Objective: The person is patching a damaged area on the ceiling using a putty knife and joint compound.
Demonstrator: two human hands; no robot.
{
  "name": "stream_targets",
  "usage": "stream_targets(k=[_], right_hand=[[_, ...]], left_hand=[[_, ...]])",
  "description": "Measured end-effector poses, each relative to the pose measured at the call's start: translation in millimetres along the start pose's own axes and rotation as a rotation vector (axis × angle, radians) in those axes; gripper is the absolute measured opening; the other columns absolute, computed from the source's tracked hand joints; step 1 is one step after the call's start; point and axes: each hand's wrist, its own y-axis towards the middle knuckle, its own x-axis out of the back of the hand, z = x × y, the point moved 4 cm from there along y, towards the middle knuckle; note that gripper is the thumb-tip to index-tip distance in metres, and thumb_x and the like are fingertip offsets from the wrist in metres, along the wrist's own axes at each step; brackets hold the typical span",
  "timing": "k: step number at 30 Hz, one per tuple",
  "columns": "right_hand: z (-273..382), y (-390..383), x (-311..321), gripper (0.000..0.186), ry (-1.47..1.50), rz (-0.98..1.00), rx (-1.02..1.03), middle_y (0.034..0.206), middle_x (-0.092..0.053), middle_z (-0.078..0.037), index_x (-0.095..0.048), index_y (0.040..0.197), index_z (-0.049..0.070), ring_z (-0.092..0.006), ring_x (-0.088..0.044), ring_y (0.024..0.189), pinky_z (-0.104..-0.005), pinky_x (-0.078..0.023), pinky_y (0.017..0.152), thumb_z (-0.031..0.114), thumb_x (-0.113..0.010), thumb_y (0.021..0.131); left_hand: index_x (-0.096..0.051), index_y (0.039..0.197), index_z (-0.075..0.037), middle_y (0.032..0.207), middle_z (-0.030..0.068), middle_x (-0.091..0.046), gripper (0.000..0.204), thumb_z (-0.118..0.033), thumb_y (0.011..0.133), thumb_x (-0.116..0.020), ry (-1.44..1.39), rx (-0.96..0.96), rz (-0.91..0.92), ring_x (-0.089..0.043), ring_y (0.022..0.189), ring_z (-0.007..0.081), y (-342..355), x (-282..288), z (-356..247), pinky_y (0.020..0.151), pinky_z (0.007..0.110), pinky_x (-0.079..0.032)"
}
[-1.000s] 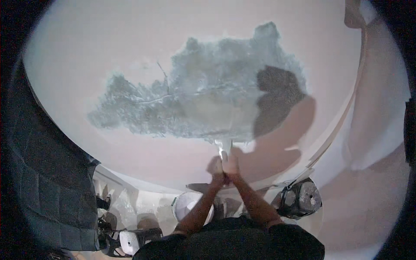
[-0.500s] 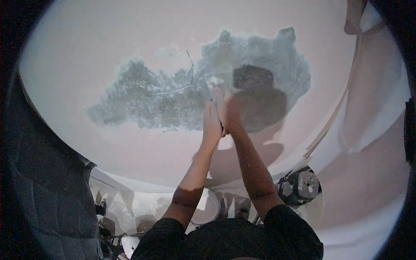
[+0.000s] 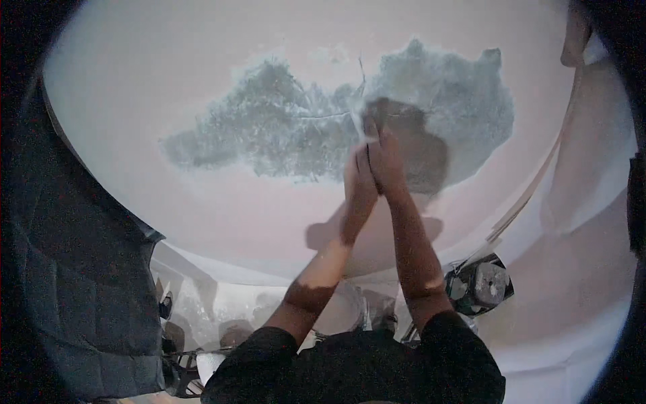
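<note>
Your left hand and right hand were closed tight on a pale, perhaps flat tool over the rough grey wall patch; pushing too hard could have widened its thin dark crack.

We count two hands, two forearms, one tool, one grey patch, one wall, two stools, one bucket and one dark sheet.

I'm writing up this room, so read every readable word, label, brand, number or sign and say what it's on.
None can be read.
The wall, gray patch and dark sheet show no lettering.
The tool in the left hand and right hand is too blurred to tell; the stool, too small.
</note>
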Motion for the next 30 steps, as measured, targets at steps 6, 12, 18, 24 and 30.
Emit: stream_targets(k=[6,12,18,24,30], right_hand=[[-21.7,3.8,-40.3,0.043,0.114,0.084,-0.086,0.091,-0.060,-0.027,-0.057,0.104,-0.003,-0.0430,-0.059,0.084,-0.0487,-0.045,0.073,0.038,-0.045,0.096],[-31.6,-83.9,-55.8,0.043,-0.100,0.134,-0.115,0.075,-0.059,-0.026,-0.059,0.105,-0.004,-0.0396,-0.059,0.071,-0.0481,-0.045,0.067,0.036,-0.044,0.097],[1.0,-39.5,-25.2,0.043,0.191,0.091,-0.368,0.082,-0.058,-0.027,-0.058,0.101,-0.004,-0.0424,-0.057,0.078,-0.0501,-0.042,0.068,0.037,-0.045,0.096],[-0.8,15.0,-16.1,0.048,0.130,0.052,-0.292,0.084,-0.061,-0.030,-0.057,0.089,-0.006,-0.0456,-0.060,0.081,-0.0484,-0.045,0.072,0.040,-0.045,0.096],[22.5,16.5,8.3,0.050,0.181,0.103,-0.332,0.075,-0.059,-0.023,-0.058,0.092,-0.007,-0.0292,-0.058,0.072,-0.0426,-0.045,0.071,0.041,-0.046,0.095]], left_hand=[[-0.052,0.117,0.001,0.105,0.0106,-0.058,0.046,-0.038,0.100,-0.035,0.125,0.039,0.037,-0.054,0.097,0.0207,11.6,23.2,-12.6,0.085,0.032,-0.045],[-0.050,0.126,0.002,0.121,0.0181,-0.057,0.050,-0.038,0.100,-0.036,0.207,0.131,-0.057,-0.054,0.110,0.0254,-49.1,72.7,42.7,0.093,0.036,-0.042],[-0.046,0.132,0.004,0.132,0.0191,-0.051,0.054,-0.038,0.099,-0.038,0.220,-0.009,0.021,-0.050,0.119,0.0291,-17.0,36.9,2.8,0.100,0.037,-0.038],[-0.053,0.104,-0.004,0.081,0.0072,-0.057,0.042,-0.040,0.100,-0.033,-0.050,0.324,0.181,-0.054,0.061,0.0136,19.4,20.1,-8.1,0.050,0.029,-0.043],[-0.047,0.103,-0.008,0.067,0.0001,-0.044,0.038,-0.041,0.100,-0.031,-0.026,0.358,0.087,-0.038,0.045,0.0077,17.1,5.1,-12.4,0.038,0.026,-0.030]])
